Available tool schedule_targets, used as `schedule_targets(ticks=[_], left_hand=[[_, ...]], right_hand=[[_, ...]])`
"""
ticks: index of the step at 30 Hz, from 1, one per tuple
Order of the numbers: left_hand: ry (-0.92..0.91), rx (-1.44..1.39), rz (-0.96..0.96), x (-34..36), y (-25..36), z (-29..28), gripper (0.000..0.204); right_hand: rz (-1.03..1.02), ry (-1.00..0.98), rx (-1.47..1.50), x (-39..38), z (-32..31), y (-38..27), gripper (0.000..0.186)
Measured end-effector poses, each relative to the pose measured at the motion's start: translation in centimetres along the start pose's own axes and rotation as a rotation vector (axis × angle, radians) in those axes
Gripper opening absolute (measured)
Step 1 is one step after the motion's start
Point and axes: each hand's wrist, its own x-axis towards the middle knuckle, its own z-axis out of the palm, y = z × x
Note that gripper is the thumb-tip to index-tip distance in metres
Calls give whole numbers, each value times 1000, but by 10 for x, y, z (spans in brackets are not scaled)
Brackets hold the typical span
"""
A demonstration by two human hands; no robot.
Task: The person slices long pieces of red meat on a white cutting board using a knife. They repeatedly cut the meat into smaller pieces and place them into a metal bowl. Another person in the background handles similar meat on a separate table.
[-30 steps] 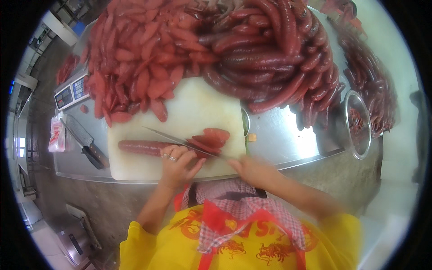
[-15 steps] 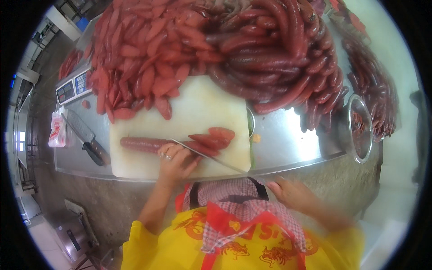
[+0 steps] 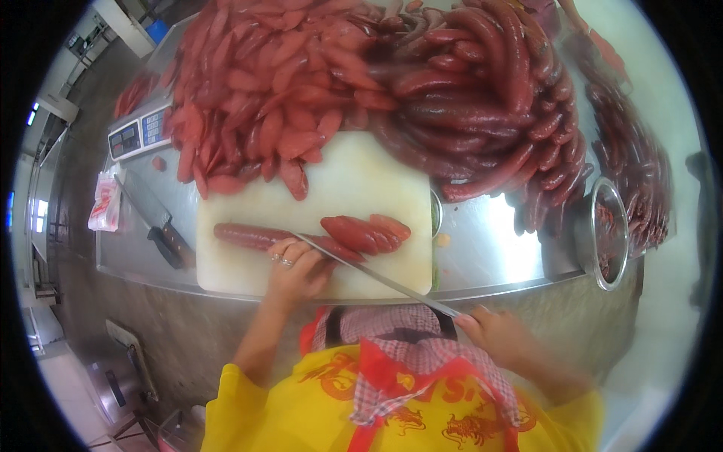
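Note:
A red sausage (image 3: 245, 235) lies across the front of a white cutting board (image 3: 316, 169). My left hand (image 3: 295, 267), with rings on a finger, is closed over the sausage and holds it down. My right hand (image 3: 493, 331) grips the handle of a long knife (image 3: 384, 280) just past the front edge of the table. The blade slants up and left, its tip end across the sausage right beside my left fingers. Several slanted slices (image 3: 369, 233) lean together at the sausage's right end. The knife's handle is mostly hidden in my right hand.
A large heap of cut slices (image 3: 263, 83) covers the board's far left, and a pile of whole sausages (image 3: 482, 113) its far right. Another knife (image 3: 169, 239), a plastic packet (image 3: 105, 202) and a scale (image 3: 141, 134) stand left; a metal bowl (image 3: 606, 233) stands right.
The knife has been drawn back toward me and to the right, with more of its blade past the board's edge. My left hand stays on the sausage. The whole view has shifted slightly.

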Motion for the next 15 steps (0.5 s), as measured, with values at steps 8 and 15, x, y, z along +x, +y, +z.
schedule_targets(ticks=[8,15], left_hand=[[-28,-44,-63,0,1,3,34],[-20,40,-23,-2,-11,-18,32]], right_hand=[[-147,191,176,113,28,-32,42],[-163,271,129,112,23,-48,48]])
